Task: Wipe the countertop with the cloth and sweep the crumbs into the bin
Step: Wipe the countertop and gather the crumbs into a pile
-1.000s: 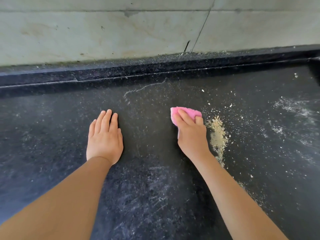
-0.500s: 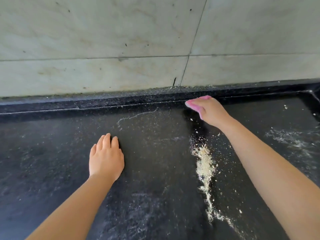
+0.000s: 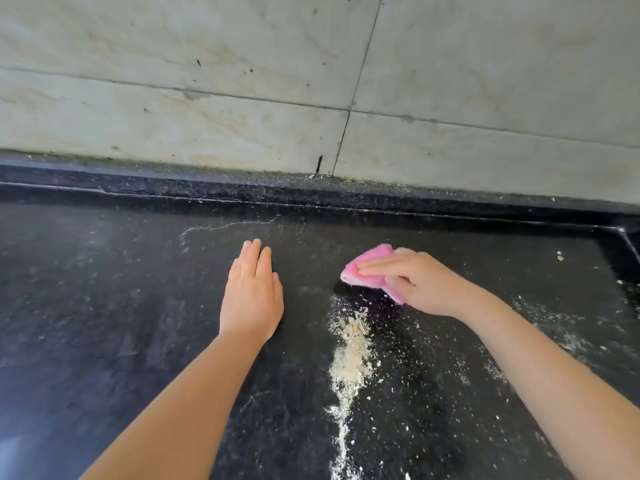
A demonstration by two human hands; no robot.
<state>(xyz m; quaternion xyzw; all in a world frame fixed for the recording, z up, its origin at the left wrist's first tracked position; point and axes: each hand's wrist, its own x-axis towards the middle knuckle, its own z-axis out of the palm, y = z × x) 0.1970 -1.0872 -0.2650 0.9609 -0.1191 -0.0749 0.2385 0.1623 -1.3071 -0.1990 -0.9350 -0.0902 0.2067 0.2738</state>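
My right hand [image 3: 419, 282] is shut on a folded pink cloth [image 3: 363, 266] and presses it on the black countertop [image 3: 104, 306], just beyond the far end of a pale line of crumbs [image 3: 351, 358]. The crumb line runs from below the cloth toward the near edge of the view. Finer white specks lie scattered to its right. My left hand [image 3: 251, 296] rests flat on the counter to the left of the crumbs, fingers together, holding nothing. No bin is in view.
A raised black ledge [image 3: 311, 194] runs along the back of the counter under a pale tiled wall [image 3: 207, 98], with dust along the joint. At the far right the counter ends at a corner edge [image 3: 627, 240]. More specks lie at the right [image 3: 561, 330].
My right hand has drawn the cloth back from the back ledge toward me, to the far end of the crumb line. My left hand stays flat on the counter.
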